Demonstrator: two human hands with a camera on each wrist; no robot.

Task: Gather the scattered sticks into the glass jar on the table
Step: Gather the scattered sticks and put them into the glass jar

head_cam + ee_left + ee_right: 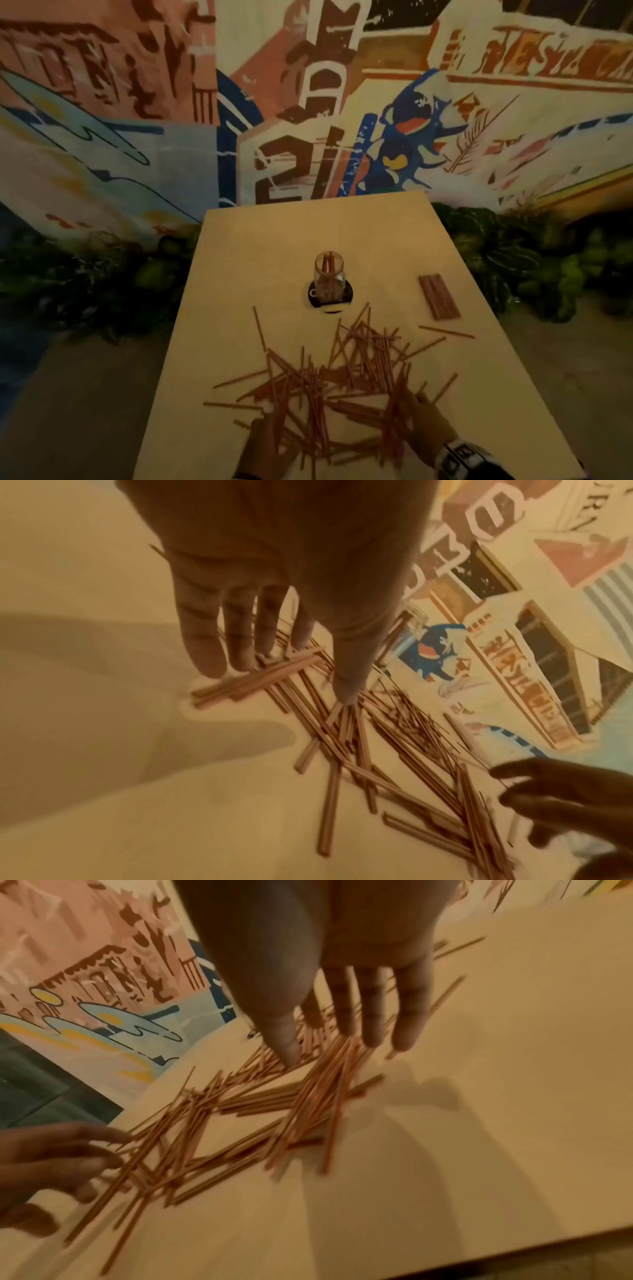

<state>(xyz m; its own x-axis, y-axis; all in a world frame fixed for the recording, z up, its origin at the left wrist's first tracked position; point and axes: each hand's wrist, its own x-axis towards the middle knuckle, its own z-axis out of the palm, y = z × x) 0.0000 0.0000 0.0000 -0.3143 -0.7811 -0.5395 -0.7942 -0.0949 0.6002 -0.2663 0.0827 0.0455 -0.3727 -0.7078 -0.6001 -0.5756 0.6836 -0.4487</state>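
Both hands are down flat-ish in the mess right now, nothing actually gripped. The left hand (260,593) has its fingers straight and spread, fingertips (209,656) touching the near-left edge of the stick pile (342,377). The right hand (342,982) is the same deal on the other side: fingers extended, tips resting on a thick clump, no curl around anything that I can see. So both are released, looks like a raking or herding pose rather than a pickup.

The sticks lie between the two hands and fan out away from the person, crossing every which way, so there's no single long axis yet. My guess is they need to be squeezed together and lined up before any bundle will lift cleanly.

The glass jar (329,277) stands upright beyond the pile, straight ahead of both hands and roughly centred between them, on a dark round coaster (347,294). A few sticks already stand in it. Neither hand is clearly closer. Past the right hand, a neat flat packet of sticks (438,298) sits on the wooden table (274,240).
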